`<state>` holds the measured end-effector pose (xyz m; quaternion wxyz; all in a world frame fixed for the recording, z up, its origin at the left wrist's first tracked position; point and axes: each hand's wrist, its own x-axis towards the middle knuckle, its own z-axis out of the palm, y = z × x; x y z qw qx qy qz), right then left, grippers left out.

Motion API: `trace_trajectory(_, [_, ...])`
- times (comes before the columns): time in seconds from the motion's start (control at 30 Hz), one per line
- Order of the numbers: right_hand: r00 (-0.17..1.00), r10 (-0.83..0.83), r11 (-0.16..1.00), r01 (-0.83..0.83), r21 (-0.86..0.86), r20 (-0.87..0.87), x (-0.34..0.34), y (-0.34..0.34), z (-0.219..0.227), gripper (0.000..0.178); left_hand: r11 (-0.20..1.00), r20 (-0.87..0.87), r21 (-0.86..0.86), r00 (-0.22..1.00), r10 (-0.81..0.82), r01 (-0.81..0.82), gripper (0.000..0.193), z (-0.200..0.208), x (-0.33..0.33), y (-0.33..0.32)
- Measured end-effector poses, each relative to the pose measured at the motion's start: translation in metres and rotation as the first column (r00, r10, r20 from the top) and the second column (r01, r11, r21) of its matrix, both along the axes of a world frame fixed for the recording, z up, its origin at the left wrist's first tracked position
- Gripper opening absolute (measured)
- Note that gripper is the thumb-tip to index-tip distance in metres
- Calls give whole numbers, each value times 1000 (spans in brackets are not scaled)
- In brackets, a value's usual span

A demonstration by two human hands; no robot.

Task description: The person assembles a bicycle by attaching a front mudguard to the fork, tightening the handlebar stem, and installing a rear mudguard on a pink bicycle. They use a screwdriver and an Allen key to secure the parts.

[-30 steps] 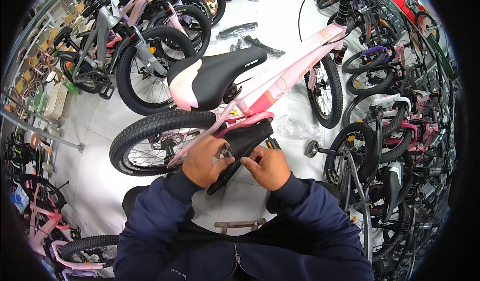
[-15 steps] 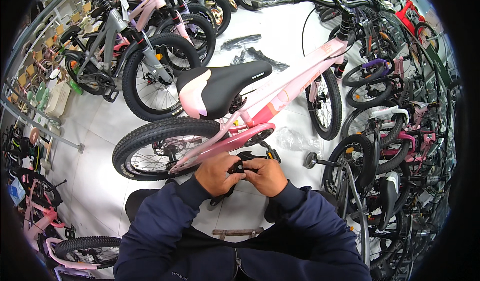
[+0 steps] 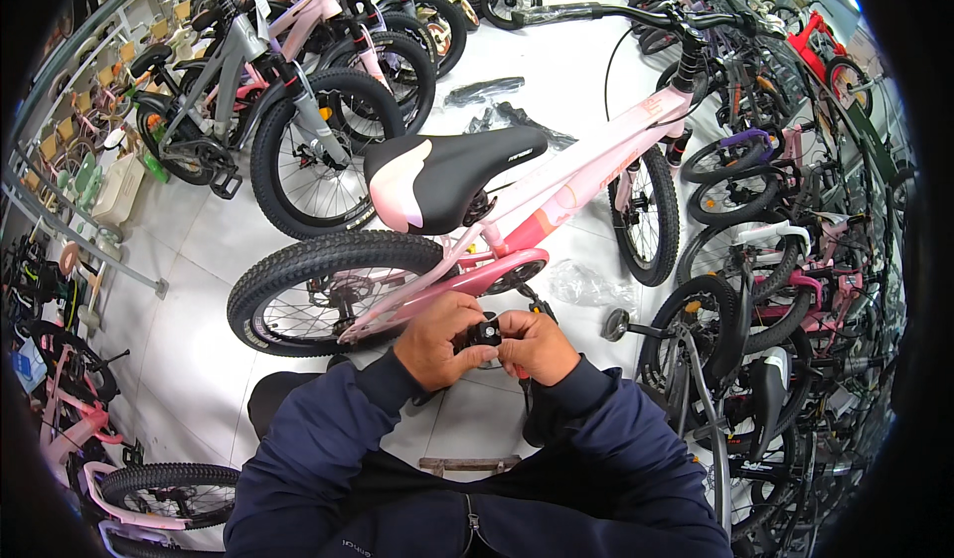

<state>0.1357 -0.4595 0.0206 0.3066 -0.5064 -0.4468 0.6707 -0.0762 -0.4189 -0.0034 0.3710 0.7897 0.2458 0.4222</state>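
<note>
My left hand (image 3: 437, 339) is closed around a small black part (image 3: 485, 333) with a silver bolt on its near face. My right hand (image 3: 540, 347) is closed too, thumb and forefinger pinched against the part's right side. Under the right fingers sticks out a red-and-black piece (image 3: 521, 371); its kind is mostly hidden. Both hands meet in front of a pink bicycle (image 3: 556, 200), just nearer than its crank and black pedal (image 3: 541, 306). The bicycle stands sideways, its black-and-pink saddle (image 3: 452, 180) and rear wheel (image 3: 248, 300) to the left, handlebar at far right.
Rows of bicycles crowd the right, with a loose crank and pedal (image 3: 616, 324) jutting out. More bicycles (image 3: 328, 151) stand at the far left behind a metal rail (image 3: 99, 250). Clear plastic wrap (image 3: 586, 282) and black wrapping (image 3: 517, 121) lie on the white tiled floor.
The black part has turned in my left hand, so its bolt faces up more. My right fingers have shifted, and the red-and-black piece now shows beneath them.
</note>
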Motion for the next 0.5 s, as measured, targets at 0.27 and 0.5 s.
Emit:
trace_trajectory(0.27, [942,-90,990,48,-135,-324,-3,0,-15,7,976,-30,-218,1000,8,-14,36,3,-3,-4])
trace_trajectory(0.5, [955,-57,992,21,-127,-292,-3,-1,-15,6,953,-52,-303,999,7,-22,32,4,-4,-5])
